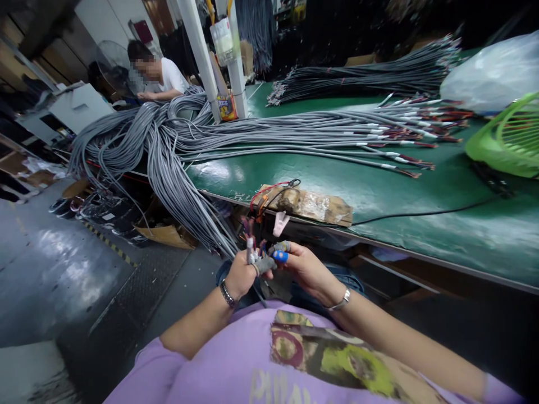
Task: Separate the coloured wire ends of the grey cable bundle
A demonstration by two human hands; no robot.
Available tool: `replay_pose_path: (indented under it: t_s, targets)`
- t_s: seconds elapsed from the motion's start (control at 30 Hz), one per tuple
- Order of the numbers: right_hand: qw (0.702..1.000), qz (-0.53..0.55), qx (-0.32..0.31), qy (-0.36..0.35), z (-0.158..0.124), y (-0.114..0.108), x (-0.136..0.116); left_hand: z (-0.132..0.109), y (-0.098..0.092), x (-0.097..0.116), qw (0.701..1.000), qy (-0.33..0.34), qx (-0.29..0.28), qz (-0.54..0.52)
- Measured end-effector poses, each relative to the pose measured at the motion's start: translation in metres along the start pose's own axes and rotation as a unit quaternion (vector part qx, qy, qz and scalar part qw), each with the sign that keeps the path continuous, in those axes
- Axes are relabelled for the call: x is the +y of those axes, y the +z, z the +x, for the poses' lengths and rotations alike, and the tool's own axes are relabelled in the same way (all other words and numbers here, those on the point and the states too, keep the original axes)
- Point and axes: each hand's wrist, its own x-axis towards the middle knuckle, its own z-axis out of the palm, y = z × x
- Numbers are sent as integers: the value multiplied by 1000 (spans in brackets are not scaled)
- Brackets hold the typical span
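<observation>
My left hand (245, 272), with a grey finger cover, is closed around the end of a grey cable (251, 251). Its thin coloured wires (263, 248) fan out above my fingers. Close on the right, my right hand (309, 269) is pinched beside those wires, wearing a blue cover on the thumb and a grey one on a finger. What sits between its fingertips is too small to make out. Just beyond my hands, a wooden board (324, 207) with a pink clip (281, 223) and red and black leads lies at the bench edge.
Long grey cables (261, 134) lie across the green bench (379, 193) and hang over its front edge. Behind them is a darker cable bundle (357, 78). A green fan (505, 137) and plastic bag (492, 73) stand right. Another person (162, 78) works at the far left.
</observation>
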Motion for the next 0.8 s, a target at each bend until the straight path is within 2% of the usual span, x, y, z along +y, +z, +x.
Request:
replay_pose_path:
  t_s: [0.07,0.1,0.17,0.27,0.37,0.53,0.8]
  targets:
    - [1000,9,-14,20,1,-1,0,0,-1,0,999,-13,-39,7]
    - [999,13,-15,29,2,-1,0,0,-2,0,999,-14,-37,3]
    - [1000,4,-4,29,1,-1,-1,1,-2,-2,1000,-7,7,-13]
    - [997,-72,-14,-28,-4,-1,-3,3,-2,-5,996,-1,81,-34]
    - [985,-145,-54,-70,-6,-3,-6,4,-1,-6,994,5,104,-37]
    - [990,-135,1,-37,2,-7,-8,1,1,-4,995,23,86,-38]
    - [994,-109,-19,-18,7,6,-8,-3,-1,-5,999,22,42,-12]
